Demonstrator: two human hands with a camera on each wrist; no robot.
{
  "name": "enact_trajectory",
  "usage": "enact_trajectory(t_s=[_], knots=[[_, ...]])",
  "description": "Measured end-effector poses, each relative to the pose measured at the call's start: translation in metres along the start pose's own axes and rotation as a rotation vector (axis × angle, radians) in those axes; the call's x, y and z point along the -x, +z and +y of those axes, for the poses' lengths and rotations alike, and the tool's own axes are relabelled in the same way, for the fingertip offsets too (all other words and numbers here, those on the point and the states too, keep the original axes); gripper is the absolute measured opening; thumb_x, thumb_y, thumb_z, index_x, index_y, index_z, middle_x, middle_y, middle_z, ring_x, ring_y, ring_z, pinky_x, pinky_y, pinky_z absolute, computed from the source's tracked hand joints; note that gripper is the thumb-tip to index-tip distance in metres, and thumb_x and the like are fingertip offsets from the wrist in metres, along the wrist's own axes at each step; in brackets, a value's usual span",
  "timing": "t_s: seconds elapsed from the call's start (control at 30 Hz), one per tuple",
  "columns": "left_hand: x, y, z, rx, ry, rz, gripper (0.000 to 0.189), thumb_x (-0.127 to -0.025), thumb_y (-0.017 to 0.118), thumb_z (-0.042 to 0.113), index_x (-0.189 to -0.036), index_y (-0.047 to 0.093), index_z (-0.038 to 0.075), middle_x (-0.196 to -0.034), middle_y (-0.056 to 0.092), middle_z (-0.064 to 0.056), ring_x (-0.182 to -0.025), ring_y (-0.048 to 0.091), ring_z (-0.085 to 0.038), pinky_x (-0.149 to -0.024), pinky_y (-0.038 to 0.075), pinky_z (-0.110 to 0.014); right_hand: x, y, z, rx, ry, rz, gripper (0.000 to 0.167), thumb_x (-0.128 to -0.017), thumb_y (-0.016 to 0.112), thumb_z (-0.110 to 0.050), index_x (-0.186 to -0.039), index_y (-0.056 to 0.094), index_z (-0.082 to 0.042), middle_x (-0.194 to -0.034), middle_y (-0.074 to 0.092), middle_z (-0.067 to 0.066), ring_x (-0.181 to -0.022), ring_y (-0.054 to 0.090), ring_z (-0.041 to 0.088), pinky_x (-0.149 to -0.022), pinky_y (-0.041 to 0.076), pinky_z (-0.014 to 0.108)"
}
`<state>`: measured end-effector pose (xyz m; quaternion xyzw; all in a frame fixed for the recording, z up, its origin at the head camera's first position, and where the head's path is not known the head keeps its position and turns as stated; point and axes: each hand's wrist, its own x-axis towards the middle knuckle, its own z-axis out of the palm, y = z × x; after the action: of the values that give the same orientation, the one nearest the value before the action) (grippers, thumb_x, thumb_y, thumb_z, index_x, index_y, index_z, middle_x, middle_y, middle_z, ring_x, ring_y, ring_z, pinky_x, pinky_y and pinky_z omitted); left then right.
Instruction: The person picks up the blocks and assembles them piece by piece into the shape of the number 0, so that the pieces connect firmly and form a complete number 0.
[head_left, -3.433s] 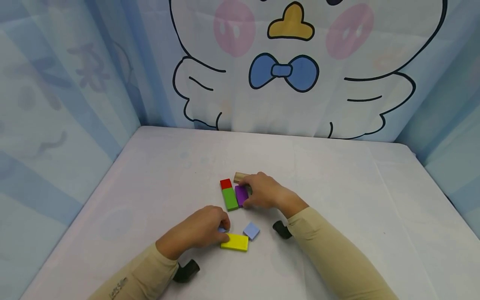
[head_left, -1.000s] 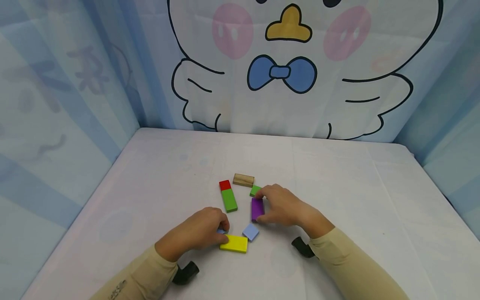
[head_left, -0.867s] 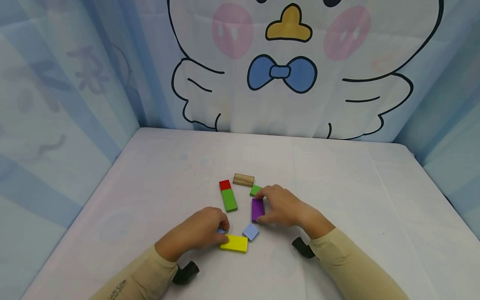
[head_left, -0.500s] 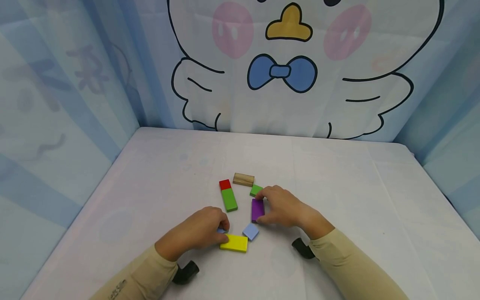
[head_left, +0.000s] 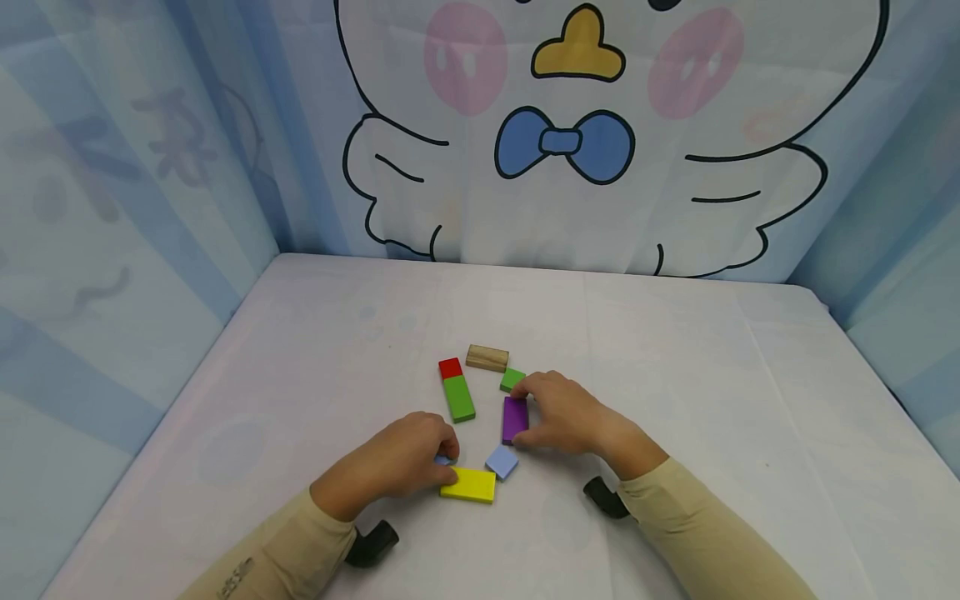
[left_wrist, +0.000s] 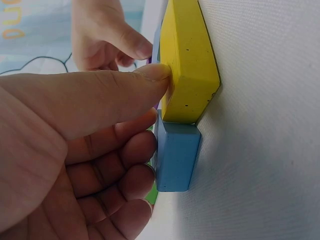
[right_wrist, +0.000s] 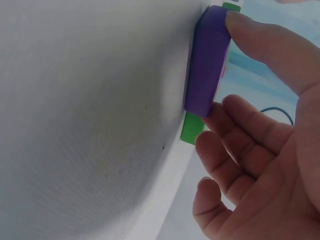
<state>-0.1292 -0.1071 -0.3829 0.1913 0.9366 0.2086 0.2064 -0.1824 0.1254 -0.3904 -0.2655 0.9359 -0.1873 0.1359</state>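
Note:
In the head view, my right hand [head_left: 573, 417] pinches a purple block [head_left: 514, 421] lengthwise, thumb at its near end and index finger at its far end. The right wrist view shows the other fingers loosely bent beside the purple block. My left hand [head_left: 405, 454] has its thumb on the end of a yellow block [head_left: 471, 485]. Its curled fingertips rest at a light blue block [left_wrist: 177, 157], which meets the yellow block's end in the left wrist view. A second light blue block [head_left: 502, 462] lies turned at an angle between the yellow and purple blocks.
A small green block [head_left: 512, 380] sits beyond the purple one, near a bare wooden block [head_left: 487, 358]. To their left, a red block [head_left: 450, 367] joins a longer green block [head_left: 459, 400]. Black wrist-worn pieces [head_left: 372, 543] hang below both sleeves. A printed curtain [head_left: 562, 208] stands behind the white table.
My right hand has moved the purple block rightward and nearer, away from the long green block, uncovering the small green and wooden blocks. During the last second both hands have kept almost still.

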Motion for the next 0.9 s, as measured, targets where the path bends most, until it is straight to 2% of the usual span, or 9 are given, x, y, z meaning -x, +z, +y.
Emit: enact_trajectory(t_s=[0.43, 0.9], knots=[[-0.0007, 0.0008, 0.0004, -0.012, -0.014, -0.003, 0.019, -0.082, 0.084, 0.021, -0.092, 0.071, 0.012, -0.084, 0.06, 0.005, -0.081, 0.052, -0.015, -0.08, 0.052, -0.034, 0.0022, -0.0001, 0.0011, -0.008, 0.019, 0.008, 0.057, -0.082, 0.081, -0.03, -0.129, 0.06, -0.005, -0.126, 0.061, 0.01, -0.118, 0.053, 0.028, -0.103, 0.043, 0.045], [-0.0001, 0.0009, 0.0011, -0.005, -0.015, 0.0, 0.018, -0.082, 0.084, 0.02, -0.092, 0.071, 0.012, -0.084, 0.06, 0.005, -0.081, 0.052, -0.016, -0.081, 0.052, -0.034, 0.0028, 0.0006, 0.004, -0.029, -0.005, 0.006, 0.054, -0.083, 0.08, -0.027, -0.127, 0.06, -0.003, -0.123, 0.062, 0.01, -0.116, 0.055, 0.028, -0.103, 0.043, 0.045]])
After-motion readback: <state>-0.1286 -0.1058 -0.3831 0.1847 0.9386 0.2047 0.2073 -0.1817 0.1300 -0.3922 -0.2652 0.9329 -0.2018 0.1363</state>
